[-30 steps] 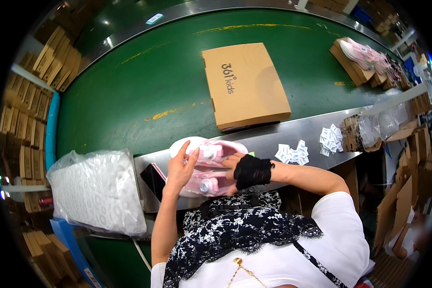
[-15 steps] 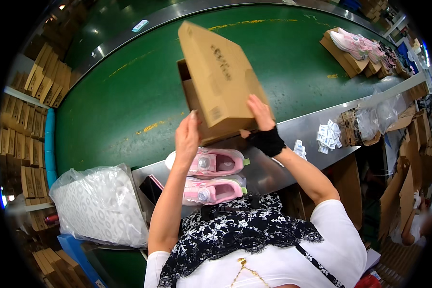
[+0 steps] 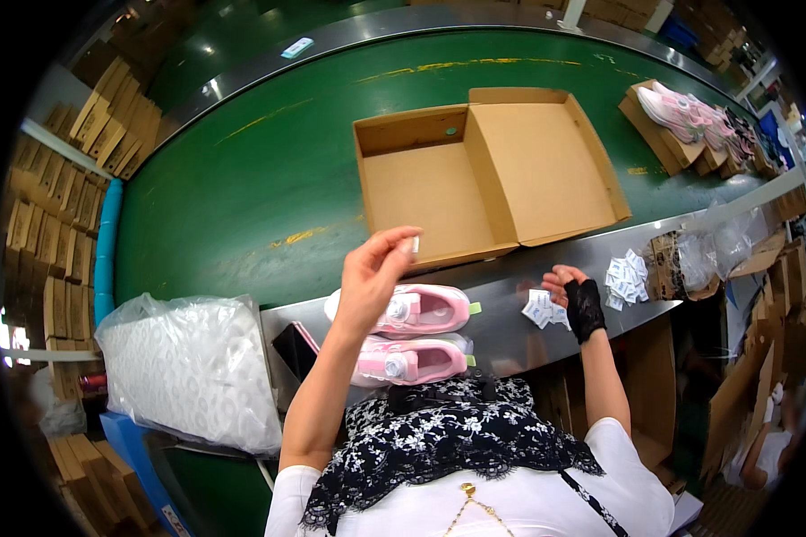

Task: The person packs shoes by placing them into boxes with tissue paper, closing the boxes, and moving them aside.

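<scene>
A: Open cardboard box [image 3: 421,188] lies on the green belt [image 3: 242,197], lid [image 3: 546,166] flung flat to the right, its near edge against the steel surface [image 3: 510,313]. Where are the hands?

B: Left hand [image 3: 372,282] hangs raised over the upper of two pink shoes [image 3: 412,311], fingers [image 3: 394,246] curled, grip narrow, pinching what looks like a small white piece; too small to be sure. Right hand [image 3: 575,300], in a black fingerless glove, rests on the surface with its grip narrow on a small white packet [image 3: 542,309].

A: What could go wrong from here?

B: A judgement only: the shoes sit close to the surface's near rim, and the raised forearm crosses right above them, so a careless sweep could knock the lower shoe [image 3: 407,361] off toward the person. The flat lid looks light and springy; it may flop if brushed. Loose packets [image 3: 625,277] further right could scatter or slide.

A: Materials?

B: Box is plain brown corrugated card, matte, shallow and rectangular. Shoes are soft pink fabric with white soles and round dial closures. The surface is smooth brushed metal, slippery-looking. At left, a crinkled clear plastic bag [image 3: 188,367] of white padding, bulky and soft.
</scene>
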